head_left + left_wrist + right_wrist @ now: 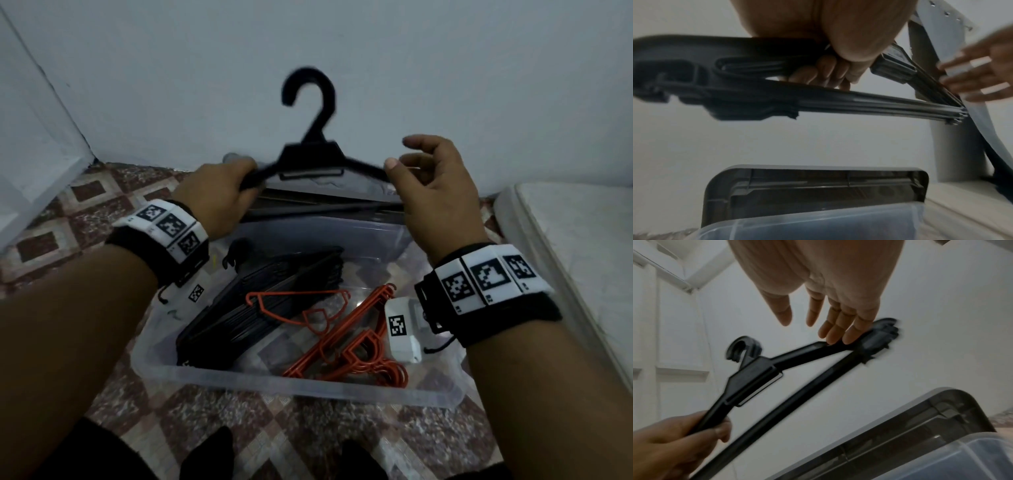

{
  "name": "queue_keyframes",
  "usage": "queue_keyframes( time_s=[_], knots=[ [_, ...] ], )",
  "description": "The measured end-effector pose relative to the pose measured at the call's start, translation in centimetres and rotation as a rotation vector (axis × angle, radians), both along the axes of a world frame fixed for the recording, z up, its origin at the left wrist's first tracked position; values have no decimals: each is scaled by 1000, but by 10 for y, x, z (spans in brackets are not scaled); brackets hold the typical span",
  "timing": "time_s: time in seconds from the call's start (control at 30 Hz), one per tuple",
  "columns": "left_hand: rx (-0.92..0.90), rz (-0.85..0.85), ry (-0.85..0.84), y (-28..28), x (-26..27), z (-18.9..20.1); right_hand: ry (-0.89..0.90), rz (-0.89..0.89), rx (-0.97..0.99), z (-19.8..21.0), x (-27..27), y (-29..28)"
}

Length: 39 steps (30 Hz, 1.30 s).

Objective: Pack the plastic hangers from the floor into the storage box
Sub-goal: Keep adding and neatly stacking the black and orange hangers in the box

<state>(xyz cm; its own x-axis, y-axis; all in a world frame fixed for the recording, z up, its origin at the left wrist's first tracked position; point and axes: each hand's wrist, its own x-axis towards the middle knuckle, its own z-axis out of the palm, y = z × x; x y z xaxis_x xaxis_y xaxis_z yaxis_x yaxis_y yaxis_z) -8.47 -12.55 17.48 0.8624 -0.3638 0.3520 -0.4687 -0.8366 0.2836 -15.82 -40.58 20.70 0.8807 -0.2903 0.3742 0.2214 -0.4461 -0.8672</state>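
Note:
A bundle of black plastic hangers [310, 156] is held upright, hooks up, above the far side of the clear storage box [308, 387]. My left hand [236, 181] grips the bundle's left arm [859, 104]. My right hand [411, 161] is open at the right arm, and its straight fingertips [849, 337] touch the hangers' shoulder end [877, 337]. Inside the box lie a stack of black hangers [260, 301] on the left and orange hangers [346, 335] on the right.
The box's grey lid [322, 202] leans against the white wall behind the box. A white mattress [565, 240] lies at the right, and white panelling [30, 137] stands at the left. The patterned floor [239, 428] spreads around the box, with my dark-clad feet at the bottom edge.

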Motion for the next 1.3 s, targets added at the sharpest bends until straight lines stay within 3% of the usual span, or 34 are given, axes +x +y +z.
queue_keyframes(
  time_s=[0.17,0.27,0.37,0.47,0.53,0.87,1.03,1.3],
  knots=[
    [-166,184,2,10,3,4,142,-180,44,-8,6,-10],
    [-222,142,112,2,-3,5,313,-53,274,-9,4,-5],
    [-270,17,305,-6,-9,2,324,89,519,-9,6,2],
    [-112,-5,398,-12,-12,-7,295,123,717,-12,12,8],
    [-7,15,408,-12,-13,-14,379,103,771,-23,15,11],
    [534,73,626,16,14,-69,777,-18,825,-108,52,48],
    [568,86,678,27,32,-115,912,-31,746,-154,76,64],
    [605,144,703,54,35,-178,972,31,714,-211,105,90]
  ],
)
